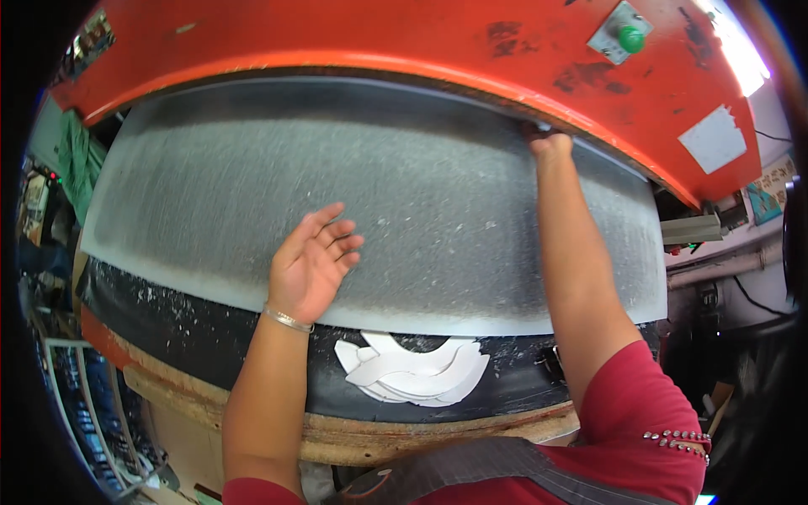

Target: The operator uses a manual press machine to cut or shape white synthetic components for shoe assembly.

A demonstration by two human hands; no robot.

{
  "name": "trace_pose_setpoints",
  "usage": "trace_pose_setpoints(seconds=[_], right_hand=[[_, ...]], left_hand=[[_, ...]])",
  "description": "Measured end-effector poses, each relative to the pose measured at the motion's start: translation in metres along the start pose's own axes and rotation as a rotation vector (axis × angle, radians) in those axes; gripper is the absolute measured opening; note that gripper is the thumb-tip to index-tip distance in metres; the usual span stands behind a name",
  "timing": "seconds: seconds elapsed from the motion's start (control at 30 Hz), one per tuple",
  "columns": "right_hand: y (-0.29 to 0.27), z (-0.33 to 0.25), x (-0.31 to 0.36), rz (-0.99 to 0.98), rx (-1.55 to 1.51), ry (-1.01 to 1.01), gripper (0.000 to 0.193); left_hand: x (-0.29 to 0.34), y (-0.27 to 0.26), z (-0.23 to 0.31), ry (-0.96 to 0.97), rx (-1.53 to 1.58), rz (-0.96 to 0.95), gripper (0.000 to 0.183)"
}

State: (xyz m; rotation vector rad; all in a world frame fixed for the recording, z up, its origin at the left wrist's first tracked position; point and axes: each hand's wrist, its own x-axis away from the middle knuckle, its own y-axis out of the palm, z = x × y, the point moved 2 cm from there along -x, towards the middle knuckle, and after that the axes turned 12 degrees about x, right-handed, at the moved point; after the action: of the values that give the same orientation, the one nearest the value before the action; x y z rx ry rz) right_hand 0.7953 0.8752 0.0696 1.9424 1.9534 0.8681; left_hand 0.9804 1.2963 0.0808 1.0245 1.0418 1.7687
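Note:
A wide grey worn board point(438, 227), scuffed and scratched, lies under the front of a red machine beam point(379, 38). Above the board's middle left, my left hand point(313, 257) is open and holds nothing, palm turned inward with the fingers slightly curled. My right arm stretches far across the board, and my right hand point(553, 146) is at the beam's lower edge. Its fingers are mostly hidden there, beside a small pale spot I cannot make out. Several curved white flat pieces point(421, 370) lie in an overlapping pile just in front of the board.
Below the board runs a black surface point(202, 324) with white flecks, edged by a rough wooden rail point(379, 438). A green button point(630, 39) sits on the red beam at upper right. Left stands a metal rack point(93, 396); green cloth point(77, 164) hangs behind it.

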Motion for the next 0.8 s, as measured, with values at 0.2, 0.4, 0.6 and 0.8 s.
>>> trace_pose_setpoints(seconds=[0.2,0.4,0.6,0.8], right_hand=[[0.014,-0.015,0.0,-0.123,-0.024,0.1,0.039],[0.018,-0.006,-0.007,-0.326,-0.001,0.008,0.044],[-0.001,0.011,-0.037,-0.294,0.189,-0.116,0.041],[-0.007,-0.005,-0.057,-0.255,0.136,-0.107,0.035]], left_hand=[[0.003,0.0,0.028,0.109,-0.022,0.023,0.04],[-0.071,-0.008,0.088,0.223,-0.211,0.281,0.038],[-0.202,0.008,0.123,0.306,-0.066,0.402,0.041],[-0.275,0.008,0.138,0.493,0.133,0.228,0.047]])
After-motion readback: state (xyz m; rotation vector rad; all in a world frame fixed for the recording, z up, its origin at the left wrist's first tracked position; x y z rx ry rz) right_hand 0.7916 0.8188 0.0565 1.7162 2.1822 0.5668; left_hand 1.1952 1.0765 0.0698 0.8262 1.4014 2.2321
